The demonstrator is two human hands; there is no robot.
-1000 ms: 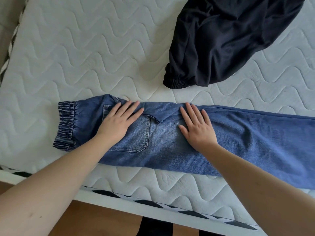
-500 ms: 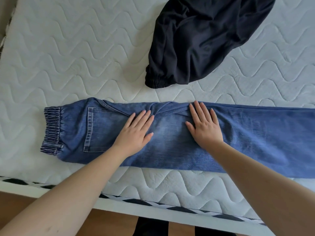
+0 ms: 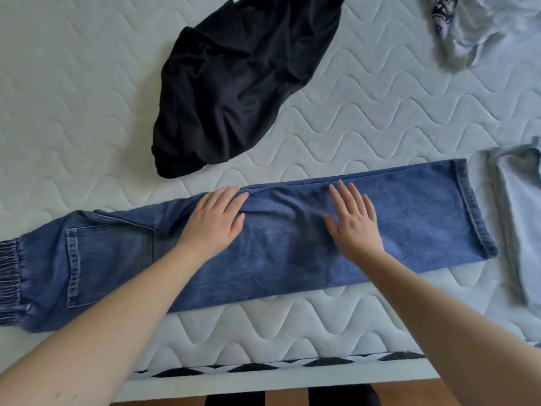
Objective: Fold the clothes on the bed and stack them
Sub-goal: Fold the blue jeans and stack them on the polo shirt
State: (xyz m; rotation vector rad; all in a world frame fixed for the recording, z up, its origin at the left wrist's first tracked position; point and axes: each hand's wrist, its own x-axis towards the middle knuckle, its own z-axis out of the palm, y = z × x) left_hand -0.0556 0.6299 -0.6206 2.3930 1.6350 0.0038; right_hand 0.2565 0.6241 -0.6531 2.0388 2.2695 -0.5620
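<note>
Jeans (image 3: 292,253): we've slid both flat hands, left hand (image 3: 215,219) and right hand (image 3: 352,222), fingers straight, hemward, smoothing before folding.

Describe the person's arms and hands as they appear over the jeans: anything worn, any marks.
Both forearms are bare up to the frame edge, with no sleeves in view. The left hand and right hand wear no gloves, rings, watch or bracelets. Nails look short and unpainted. A few small faint marks show on the left forearm.
</note>
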